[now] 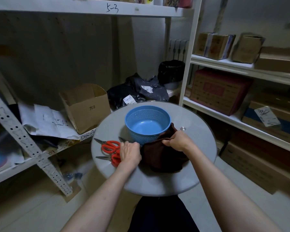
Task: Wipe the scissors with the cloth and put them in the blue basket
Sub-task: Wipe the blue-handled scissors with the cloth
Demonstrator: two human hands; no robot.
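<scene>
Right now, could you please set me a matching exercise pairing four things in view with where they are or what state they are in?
Things: 1 blue basket; 2 cloth; 3 scissors; 4 cardboard box.
States: A on the left shelf; B gripped by the right hand; C empty, on the table; D lying left of the basket.
Pairs: 1-C; 2-B; 3-D; 4-A.
</scene>
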